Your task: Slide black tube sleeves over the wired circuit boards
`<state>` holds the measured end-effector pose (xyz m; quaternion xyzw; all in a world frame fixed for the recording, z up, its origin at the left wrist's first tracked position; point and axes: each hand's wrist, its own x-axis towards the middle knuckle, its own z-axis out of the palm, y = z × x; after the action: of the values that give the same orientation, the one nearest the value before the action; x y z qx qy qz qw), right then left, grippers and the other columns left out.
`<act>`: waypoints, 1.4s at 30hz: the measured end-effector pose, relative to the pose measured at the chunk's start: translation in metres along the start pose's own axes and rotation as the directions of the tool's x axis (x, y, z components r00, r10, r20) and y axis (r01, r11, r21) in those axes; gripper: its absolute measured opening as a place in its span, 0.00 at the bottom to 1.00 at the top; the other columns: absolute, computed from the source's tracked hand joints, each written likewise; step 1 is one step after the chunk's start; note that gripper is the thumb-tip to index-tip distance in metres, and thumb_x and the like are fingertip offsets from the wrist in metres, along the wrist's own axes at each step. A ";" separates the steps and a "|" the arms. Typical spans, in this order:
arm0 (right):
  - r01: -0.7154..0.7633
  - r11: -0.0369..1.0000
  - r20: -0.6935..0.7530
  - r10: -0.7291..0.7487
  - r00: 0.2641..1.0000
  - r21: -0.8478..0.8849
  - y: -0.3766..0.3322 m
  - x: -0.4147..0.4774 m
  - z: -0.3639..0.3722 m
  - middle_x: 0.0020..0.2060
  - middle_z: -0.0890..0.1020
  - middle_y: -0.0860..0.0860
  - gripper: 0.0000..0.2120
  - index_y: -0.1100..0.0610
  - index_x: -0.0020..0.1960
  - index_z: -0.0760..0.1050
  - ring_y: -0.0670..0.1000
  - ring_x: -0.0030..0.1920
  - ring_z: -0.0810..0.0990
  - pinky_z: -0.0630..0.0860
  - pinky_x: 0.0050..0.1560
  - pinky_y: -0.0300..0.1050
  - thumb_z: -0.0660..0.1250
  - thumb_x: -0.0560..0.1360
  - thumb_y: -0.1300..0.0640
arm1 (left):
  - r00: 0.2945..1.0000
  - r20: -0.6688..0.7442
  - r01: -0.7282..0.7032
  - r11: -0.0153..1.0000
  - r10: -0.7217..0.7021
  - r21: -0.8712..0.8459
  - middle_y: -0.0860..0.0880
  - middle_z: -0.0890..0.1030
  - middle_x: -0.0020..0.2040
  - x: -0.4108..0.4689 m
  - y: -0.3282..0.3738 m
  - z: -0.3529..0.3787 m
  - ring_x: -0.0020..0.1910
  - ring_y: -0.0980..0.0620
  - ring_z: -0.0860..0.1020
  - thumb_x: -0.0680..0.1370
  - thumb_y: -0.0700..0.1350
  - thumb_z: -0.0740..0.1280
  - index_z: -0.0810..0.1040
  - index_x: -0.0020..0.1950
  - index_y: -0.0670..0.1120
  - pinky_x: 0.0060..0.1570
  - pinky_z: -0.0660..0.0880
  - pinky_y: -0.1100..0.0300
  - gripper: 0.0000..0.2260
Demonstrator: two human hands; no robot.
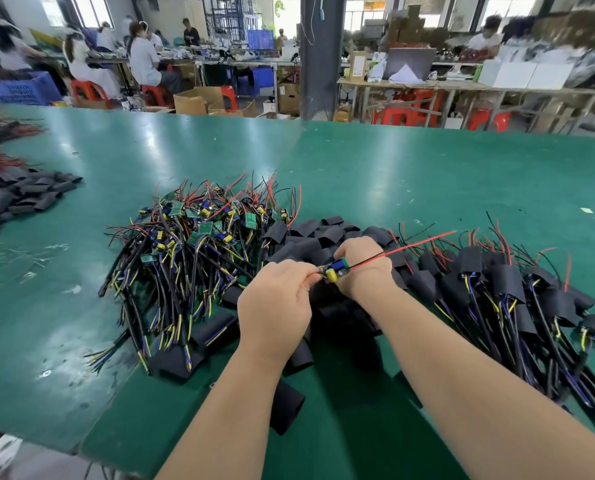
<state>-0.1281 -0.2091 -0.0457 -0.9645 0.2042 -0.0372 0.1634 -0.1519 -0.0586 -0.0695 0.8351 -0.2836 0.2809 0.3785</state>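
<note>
My left hand (277,299) pinches a small wired circuit board (334,270) with yellow and blue parts; its red and black wires stick out to the right. My right hand (363,265) reaches into the heap of loose black tube sleeves (310,233) behind the board, with its fingers hidden from view. A tangle of bare wired boards (192,237) lies to the left. Boards with sleeves on them (497,289) are piled at the right.
The green table (427,168) stretches far ahead. More black sleeves and red wires (19,192) lie at the left edge. Loose sleeves (285,407) sit between my forearms. Other people work at benches in the background.
</note>
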 end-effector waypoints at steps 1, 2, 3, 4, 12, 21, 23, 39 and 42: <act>-0.006 1.000 0.016 0.006 1.000 0.014 -0.003 0.000 0.000 0.59 0.76 0.54 0.16 0.54 0.58 0.78 0.55 0.62 0.74 0.73 0.61 0.46 0.72 0.71 0.55 | 1.000 -0.004 0.000 1.000 0.000 0.001 0.51 0.83 0.40 0.000 -0.001 0.001 0.41 0.47 0.79 0.75 0.42 0.67 0.84 0.46 0.45 0.36 0.77 0.51 0.06; -0.001 0.999 0.019 0.000 1.000 0.035 -0.006 -0.001 0.000 0.58 0.77 0.53 0.15 0.55 0.57 0.79 0.55 0.61 0.75 0.74 0.60 0.46 0.72 0.71 0.56 | 1.000 -0.004 0.003 1.000 -0.003 0.000 0.51 0.83 0.40 0.001 -0.001 0.001 0.41 0.46 0.79 0.75 0.42 0.67 0.84 0.46 0.44 0.36 0.77 0.51 0.06; 0.023 0.999 -0.001 -0.023 1.000 0.036 -0.008 -0.003 -0.001 0.55 0.79 0.54 0.11 0.55 0.53 0.79 0.56 0.58 0.76 0.74 0.57 0.44 0.72 0.71 0.57 | 1.000 -0.004 0.005 1.000 -0.005 -0.002 0.51 0.83 0.40 0.001 -0.001 0.002 0.41 0.46 0.80 0.75 0.42 0.66 0.84 0.46 0.44 0.36 0.77 0.51 0.06; 0.053 0.998 -0.040 -0.051 0.998 0.045 -0.010 -0.004 -0.002 0.49 0.80 0.54 0.05 0.56 0.47 0.79 0.57 0.52 0.77 0.74 0.51 0.41 0.71 0.71 0.58 | 1.000 -0.003 0.006 1.000 -0.006 -0.001 0.50 0.83 0.40 0.001 -0.002 0.002 0.41 0.46 0.80 0.75 0.42 0.66 0.84 0.46 0.44 0.36 0.77 0.51 0.07; -0.003 0.358 -0.023 0.069 0.997 0.934 0.027 -0.037 -0.013 0.28 0.63 0.53 0.19 0.54 0.29 0.65 0.47 0.24 0.58 0.54 0.28 0.41 0.68 0.72 0.68 | 0.998 -0.052 0.020 1.000 -0.019 0.017 0.52 0.83 0.39 0.002 0.002 -0.001 0.40 0.46 0.80 0.73 0.40 0.67 0.84 0.44 0.44 0.36 0.76 0.55 0.06; 0.134 -0.196 -0.091 0.212 0.973 0.971 0.088 -0.072 -0.035 0.41 0.79 0.54 0.10 0.53 0.45 0.69 0.51 0.41 0.83 0.78 0.45 0.41 0.67 0.73 0.64 | 0.996 -0.075 -0.043 0.999 0.043 0.002 0.53 0.83 0.39 0.001 -0.001 0.001 0.38 0.47 0.78 0.73 0.39 0.68 0.84 0.43 0.43 0.35 0.75 0.56 0.05; 0.179 -0.337 -0.103 0.231 0.968 0.924 0.096 -0.073 -0.036 0.43 0.81 0.52 0.09 0.54 0.50 0.70 0.50 0.45 0.83 0.80 0.49 0.41 0.67 0.71 0.61 | 0.996 -0.069 -0.057 0.998 0.057 0.000 0.53 0.83 0.39 0.001 -0.002 0.001 0.38 0.47 0.78 0.74 0.39 0.68 0.83 0.43 0.43 0.36 0.73 0.58 0.05; 0.075 -0.609 -0.042 0.069 0.997 0.790 0.083 -0.089 -0.051 0.41 0.85 0.51 0.12 0.57 0.43 0.83 0.47 0.49 0.84 0.80 0.42 0.37 0.65 0.71 0.51 | 0.995 -0.073 -0.071 0.996 0.066 -0.058 0.51 0.82 0.39 -0.001 -0.004 -0.003 0.39 0.47 0.78 0.75 0.38 0.64 0.83 0.44 0.40 0.41 0.72 0.62 0.07; 0.060 -0.614 -0.046 0.039 0.998 0.787 0.083 -0.091 -0.052 0.43 0.85 0.53 0.15 0.58 0.53 0.76 0.48 0.51 0.84 0.81 0.42 0.37 0.64 0.71 0.51 | 0.996 -0.078 -0.053 0.995 0.046 -0.079 0.51 0.82 0.40 -0.001 -0.003 -0.005 0.40 0.48 0.79 0.76 0.43 0.60 0.83 0.44 0.41 0.41 0.71 0.63 0.12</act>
<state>-0.2502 -0.2596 -0.0246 -0.2776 0.0489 -0.2282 0.9319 -0.1515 -0.0526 -0.0687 0.8005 -0.3007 0.3102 0.4154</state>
